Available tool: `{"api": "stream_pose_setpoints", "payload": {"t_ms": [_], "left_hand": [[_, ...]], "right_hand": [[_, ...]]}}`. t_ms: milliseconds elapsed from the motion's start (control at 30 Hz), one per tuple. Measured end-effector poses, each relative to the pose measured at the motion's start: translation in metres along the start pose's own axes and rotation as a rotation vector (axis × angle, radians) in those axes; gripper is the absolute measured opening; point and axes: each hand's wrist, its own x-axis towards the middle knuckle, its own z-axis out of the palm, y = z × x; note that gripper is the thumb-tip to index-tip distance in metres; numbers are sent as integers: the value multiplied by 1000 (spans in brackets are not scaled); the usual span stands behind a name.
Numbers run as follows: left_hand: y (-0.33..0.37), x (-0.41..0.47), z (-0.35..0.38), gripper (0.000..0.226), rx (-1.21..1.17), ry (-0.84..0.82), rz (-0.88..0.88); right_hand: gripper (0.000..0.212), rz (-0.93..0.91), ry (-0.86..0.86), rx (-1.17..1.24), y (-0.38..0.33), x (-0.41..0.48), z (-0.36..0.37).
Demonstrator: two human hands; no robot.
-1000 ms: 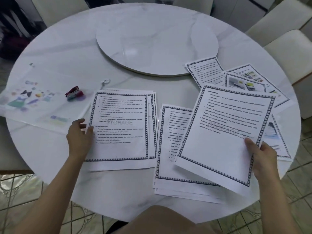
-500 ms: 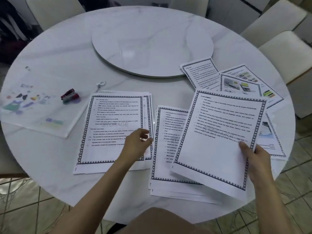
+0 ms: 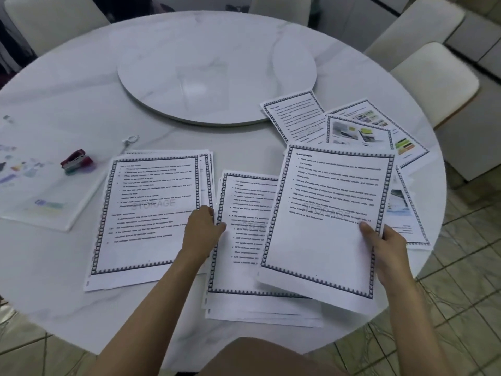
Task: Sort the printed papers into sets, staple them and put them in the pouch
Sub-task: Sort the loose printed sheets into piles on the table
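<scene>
Head view: the right hand (image 3: 385,251) pinches the FLASH MEMORY sheet (image 3: 325,218) at its right edge, thumb on top, with the page tilted over the middle stack (image 3: 241,240). The left hand (image 3: 203,226) curls its fingers onto the right edge of the left stack (image 3: 146,213). Beyond the right hand, loose picture pages (image 3: 366,126) fan out. Well left of the left hand, a red stapler (image 3: 77,162) lies by the clear pouch (image 3: 40,202) on the marble table (image 3: 81,90).

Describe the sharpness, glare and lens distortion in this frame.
Head view: soft overall, so body print on the held sheet blurs, only its heading legible. Head view: a pale glare patch on the turntable. Head view: the wide lens bows the table rim.
</scene>
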Motion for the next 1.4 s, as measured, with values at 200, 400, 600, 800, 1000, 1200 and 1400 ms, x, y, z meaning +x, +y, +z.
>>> {"api": "stream_pose_setpoints", "payload": {"t_ms": [200, 400, 600, 800, 1000, 1200, 1400], "left_hand": [[5, 3, 9, 28, -46, 90, -38], [9, -1, 18, 8, -95, 178, 11], [11, -5, 11, 4, -132, 205, 57], [9, -7, 1, 11, -108, 206, 66], [12, -10, -16, 15, 29, 279, 71], [11, -6, -30, 14, -43, 271, 170], [0, 7, -24, 13, -109, 129, 193]], "right_hand": [[18, -6, -67, 33, 5, 9, -4], [19, -4, -97, 19, 7, 21, -10], [21, -10, -80, -16, 7, 28, -13], [21, -8, -58, -9, 5, 25, -11], [10, -9, -27, 11, 0, 12, -9], [19, -67, 10, -1, 3, -5, -3], [24, -65, 53, 8, 5, -22, 2]]}}
